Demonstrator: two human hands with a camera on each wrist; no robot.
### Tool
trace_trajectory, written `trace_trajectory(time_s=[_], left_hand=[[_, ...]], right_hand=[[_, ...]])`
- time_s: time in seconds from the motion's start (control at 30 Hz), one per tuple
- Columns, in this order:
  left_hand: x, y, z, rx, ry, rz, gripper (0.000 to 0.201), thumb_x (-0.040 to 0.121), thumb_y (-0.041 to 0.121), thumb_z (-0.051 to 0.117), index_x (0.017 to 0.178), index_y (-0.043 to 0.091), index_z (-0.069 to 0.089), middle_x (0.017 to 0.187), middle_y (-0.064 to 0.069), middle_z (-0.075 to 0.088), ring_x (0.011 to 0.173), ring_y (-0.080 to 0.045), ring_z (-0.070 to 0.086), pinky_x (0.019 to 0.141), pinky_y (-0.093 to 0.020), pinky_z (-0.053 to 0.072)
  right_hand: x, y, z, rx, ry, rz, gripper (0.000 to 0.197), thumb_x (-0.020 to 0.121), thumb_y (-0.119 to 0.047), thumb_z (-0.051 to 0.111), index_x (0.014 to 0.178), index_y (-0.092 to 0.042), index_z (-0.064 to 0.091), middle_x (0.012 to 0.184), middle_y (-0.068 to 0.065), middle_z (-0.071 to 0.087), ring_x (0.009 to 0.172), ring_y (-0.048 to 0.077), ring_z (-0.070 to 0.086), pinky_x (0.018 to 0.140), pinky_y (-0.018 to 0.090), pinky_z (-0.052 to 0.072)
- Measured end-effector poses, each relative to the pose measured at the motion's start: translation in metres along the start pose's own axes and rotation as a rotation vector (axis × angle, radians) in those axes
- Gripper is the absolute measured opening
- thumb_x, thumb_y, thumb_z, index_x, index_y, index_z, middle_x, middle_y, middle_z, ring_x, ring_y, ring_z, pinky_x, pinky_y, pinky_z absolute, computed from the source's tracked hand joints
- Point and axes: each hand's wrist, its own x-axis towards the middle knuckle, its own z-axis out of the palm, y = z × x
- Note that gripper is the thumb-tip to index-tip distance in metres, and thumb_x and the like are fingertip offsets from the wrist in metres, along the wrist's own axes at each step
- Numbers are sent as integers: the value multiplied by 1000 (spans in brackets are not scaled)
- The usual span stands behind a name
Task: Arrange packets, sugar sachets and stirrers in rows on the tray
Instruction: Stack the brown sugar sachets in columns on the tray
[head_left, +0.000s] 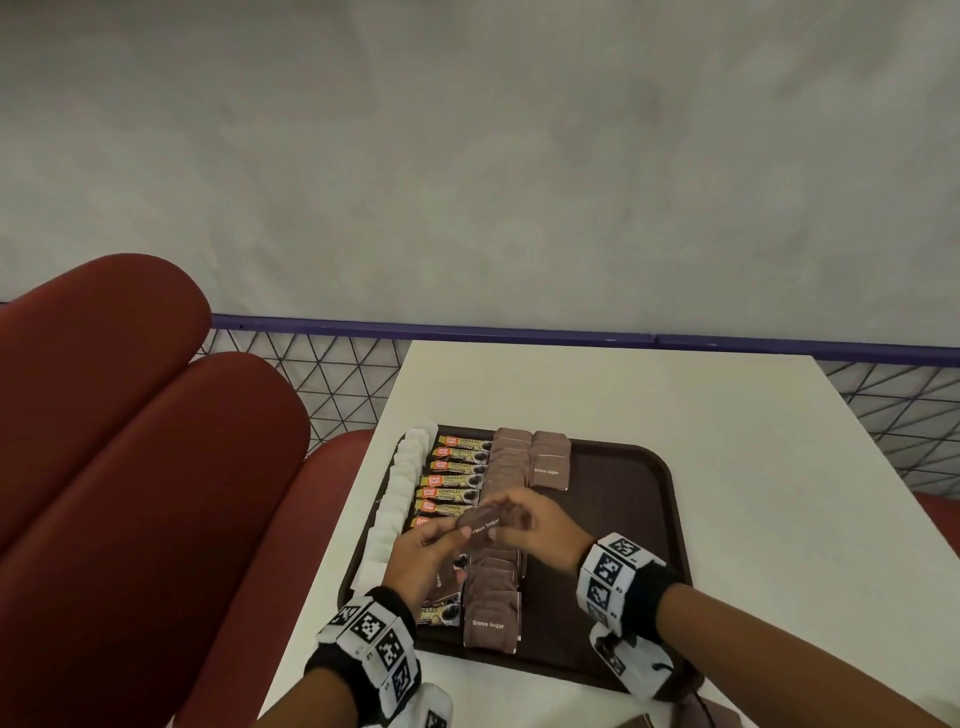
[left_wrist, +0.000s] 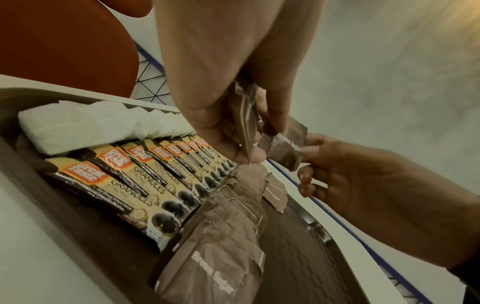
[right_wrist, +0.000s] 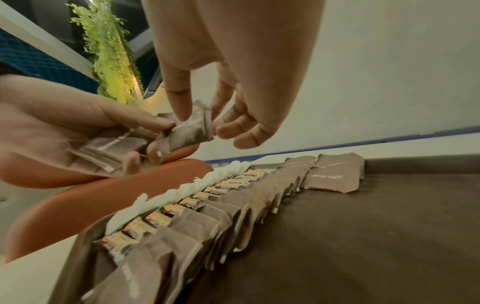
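1. The dark brown tray (head_left: 631, 525) sits toward the left edge of the white table (head_left: 753, 467), its left rim close to that edge. The table's right half lies bare, and a red padded seat (head_left: 130, 441) presses up along the left side.
2. On the tray, three rows run from the near rim to the far rim along its left side: white napkin-like folds (head_left: 397, 499) outermost, then coffee granule packets (head_left: 457, 478), then a row of brown sugar sachets (head_left: 493, 597). A short fourth row of sachets (head_left: 550, 462) starts at the far rim. The right half of the tray floor is open.
3. Both hands hover above the middle of the packet and sachet rows and hide what lies under them. The near end of the packet row is partly covered by the left wrist. No stirrers can be made out. The table's near edge is cut off by the arms.
4. The left hand (head_left: 423, 558) is curled around a small stack of sachets (right_wrist: 111, 148), thumb on top and fingers beneath.
5. The right hand (head_left: 530, 519) pinches a single brown sugar sachet (head_left: 480, 527) between thumb and fingertip, right against the left hand's stack; its other fingers hang loosely curled. That sachet is held in the air above the tray, clear of the rows below.
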Motion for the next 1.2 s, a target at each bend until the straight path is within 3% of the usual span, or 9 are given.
trace_trajectory(time_s=[0.1,0.23,0.33,0.47,0.6,0.7,0.93,1.1,1.2], left_hand=[[-2,-2,1,-5,-20,6,22,85,8,64,107,7,67,93,-12,65,73,-15,60,53,-23,53],[-1,-3,-2,-79,-18,-12,26,89,0,56,110,13,61,105,-7,60,81,-17,61,59,-25,55],[2,-2,-7,-166,-44,-53,35,90,-7,50,121,9,53,106,-3,57,82,-17,58,70,-27,52],[4,-4,-15,-192,-64,-86,40,90,-7,49,130,1,46,109,-10,60,91,-19,59,78,-28,48],[5,-3,-17,-239,-38,-85,42,92,-2,50,132,5,42,115,-19,58,95,-28,63,76,-33,53],[6,-1,-19,-217,-26,-54,43,90,5,56,130,12,43,102,-15,60,98,-35,64,83,-40,51],[8,1,-29,-179,9,-43,38,85,16,63,116,9,41,111,-15,65,90,-34,70,70,-44,59],[13,0,-33,-211,50,-46,35,84,8,67,109,12,41,106,-18,66,83,-30,71,60,-37,58],[16,2,-32,-259,49,-65,30,83,1,65,105,9,46,107,-20,62,88,-32,68,63,-39,59]], right_hand=[[-2,-1,5,-26,38,-18,12,81,-8,66,93,-4,64,78,-10,49,70,-1,44,65,11,34],[1,4,-2,-147,146,26,16,79,-13,68,73,-25,61,76,-9,50,76,1,46,73,20,39],[7,14,-18,-173,309,161,9,80,-12,68,88,-8,70,75,-5,57,75,14,54,70,22,42],[13,32,-41,-149,429,369,17,84,-14,64,100,-8,66,88,3,62,84,16,54,75,21,37],[24,45,-46,-89,489,444,16,80,-6,67,90,-12,55,87,5,56,82,18,51,73,23,36],[34,51,-46,-113,472,489,18,79,-5,67,86,-11,51,87,5,56,80,18,51,71,24,36],[54,66,-39,-213,424,563,18,80,-10,64,86,-13,47,95,9,59,84,24,54,71,26,39],[59,65,-34,-455,392,598,27,81,-23,65,101,-9,51,96,9,51,106,31,48,88,35,42],[63,69,-34,-567,388,564,31,82,-26,64,104,-10,51,114,10,55,113,29,42,90,36,40]])
